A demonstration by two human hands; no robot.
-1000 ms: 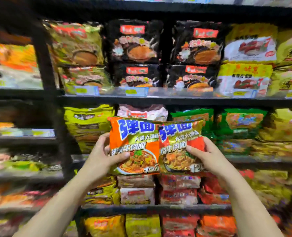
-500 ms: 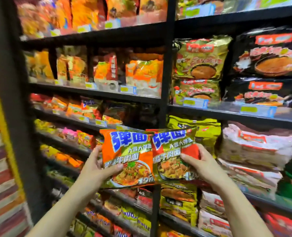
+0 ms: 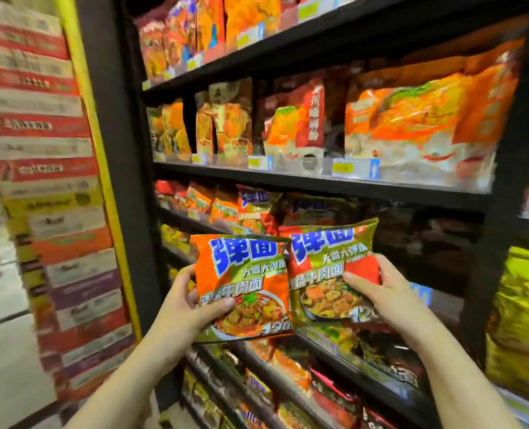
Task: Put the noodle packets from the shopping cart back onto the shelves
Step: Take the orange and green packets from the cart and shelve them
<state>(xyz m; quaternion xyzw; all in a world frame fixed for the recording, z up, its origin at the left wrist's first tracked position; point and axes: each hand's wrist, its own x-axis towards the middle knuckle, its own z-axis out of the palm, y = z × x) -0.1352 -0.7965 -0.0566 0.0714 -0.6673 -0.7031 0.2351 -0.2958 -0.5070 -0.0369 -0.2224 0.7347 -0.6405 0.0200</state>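
At lower centre of the frame, the left hand [image 3: 184, 308] grips the orange noodle packet [image 3: 244, 286] by its lower left edge, thumb curled across the front. Just right, the right hand [image 3: 380, 297] grips the green-and-red noodle packet [image 3: 325, 267] by its right side. Both packets are upright before the black shelves [image 3: 318, 184], edges overlapping.

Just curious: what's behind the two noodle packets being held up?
Behind the orange packet and green packet run dark shelves holding similar blue-lettered packets. What sits directly behind them is covered.
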